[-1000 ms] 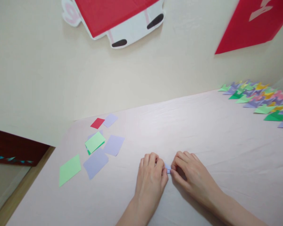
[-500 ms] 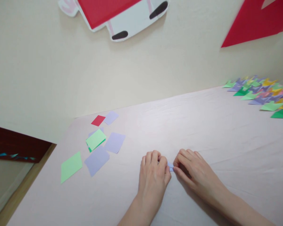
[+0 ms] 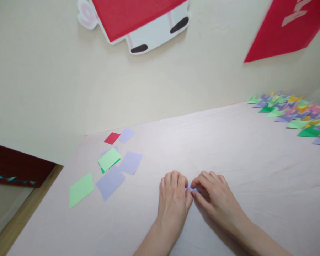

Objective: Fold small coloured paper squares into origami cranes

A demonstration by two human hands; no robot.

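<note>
A small piece of light purple paper [image 3: 190, 188] lies low on the table between my two hands, mostly covered by fingers. My left hand [image 3: 173, 193] rests palm down over its left part, fingers bent and thumb at the paper's edge. From the other side, my right hand [image 3: 216, 193] pinches the right end of the paper between thumb and fingertips. The hands almost touch at the fingertips. How the paper is folded is hidden.
Loose paper squares lie at the left: light green [image 3: 81, 190], purple [image 3: 110, 182], a green pile [image 3: 109, 159] and red [image 3: 112, 138]. Rows of folded colourful paper pieces [image 3: 298, 123] stand at the far right. A wall [image 3: 149, 89] with red decorations rises behind the table [image 3: 256, 149].
My right hand has shifted left, closer to my left hand, and less of the purple paper shows. The whole view has moved slightly.
</note>
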